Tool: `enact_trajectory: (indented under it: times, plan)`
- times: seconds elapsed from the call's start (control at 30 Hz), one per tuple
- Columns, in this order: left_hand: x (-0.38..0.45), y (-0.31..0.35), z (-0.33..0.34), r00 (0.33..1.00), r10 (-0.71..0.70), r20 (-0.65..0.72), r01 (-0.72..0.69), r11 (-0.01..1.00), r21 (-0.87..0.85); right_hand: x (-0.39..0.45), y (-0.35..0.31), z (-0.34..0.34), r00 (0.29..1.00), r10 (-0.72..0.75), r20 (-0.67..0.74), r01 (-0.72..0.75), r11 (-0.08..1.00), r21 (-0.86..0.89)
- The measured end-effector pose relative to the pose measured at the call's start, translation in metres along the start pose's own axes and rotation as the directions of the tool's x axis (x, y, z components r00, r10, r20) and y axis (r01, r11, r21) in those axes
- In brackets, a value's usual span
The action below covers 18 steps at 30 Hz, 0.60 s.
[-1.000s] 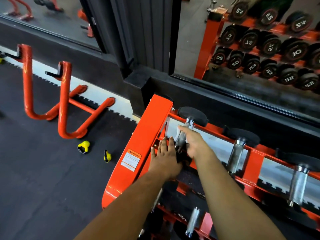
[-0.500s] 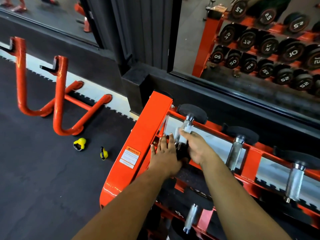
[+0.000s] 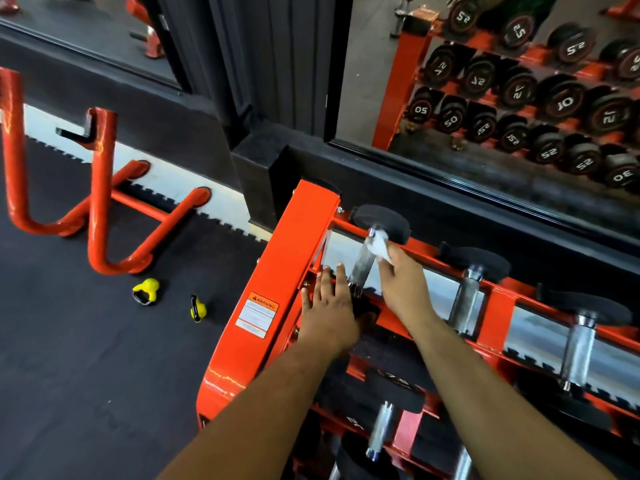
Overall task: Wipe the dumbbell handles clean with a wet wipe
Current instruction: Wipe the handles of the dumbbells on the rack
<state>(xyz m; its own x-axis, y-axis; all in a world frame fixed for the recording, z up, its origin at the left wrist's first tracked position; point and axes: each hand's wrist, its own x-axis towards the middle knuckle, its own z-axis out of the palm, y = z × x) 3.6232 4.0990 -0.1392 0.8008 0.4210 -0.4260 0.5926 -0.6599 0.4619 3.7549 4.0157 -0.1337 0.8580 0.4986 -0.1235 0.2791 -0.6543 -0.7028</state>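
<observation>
While the right hand point(image 3: 403, 282) pinches a white wet wipe point(image 3: 381, 245) against the far end of the leftmost dumbbell handle point(image 3: 362, 263) on the top tier of the orange rack point(image 3: 277, 271), its fingertips are partly lost behind the crumpled, blurred wipe, so how far they wrap the bar is unclear. The left hand point(image 3: 329, 313) lies flat with fingers extended, gripping nothing, over the near head of that dumbbell, which it mostly hides. Two more handles point(image 3: 465, 299) sit to the right on the same tier, the farthest point(image 3: 580, 348) near the frame edge. A lower-tier handle point(image 3: 379, 429) shows between the forearms; others below are cut off. On the floor lie two small yellow kettlebells point(image 3: 147, 291). The mirror point(image 3: 381, 64) reflects numbered dumbbells, with digits reversed.
</observation>
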Motion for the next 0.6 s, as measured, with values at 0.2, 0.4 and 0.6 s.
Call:
enact_trajectory:
  times: [0.2, 0.4, 0.6]
  plan:
    - [-0.003, 0.001, -0.002, 1.000, 0.019, -0.016, -0.019, 0.999, -0.047, 0.001, 0.014, -0.011, 0.719, -0.449, 0.531, 0.687, 0.347, -0.638]
    - [-0.003, -0.001, -0.001, 0.999, 0.023, -0.026, -0.025, 0.998, -0.058, 0.019, 0.009, -0.022, 0.732, -0.453, 0.509, 0.646, 0.225, -0.729]
    - [-0.003, 0.004, -0.003, 1.000, -0.019, -0.016, 0.018, 0.997, -0.078, 0.002, 0.016, -0.011, 0.519, -0.464, 0.718, 0.851, 0.202, -0.485]
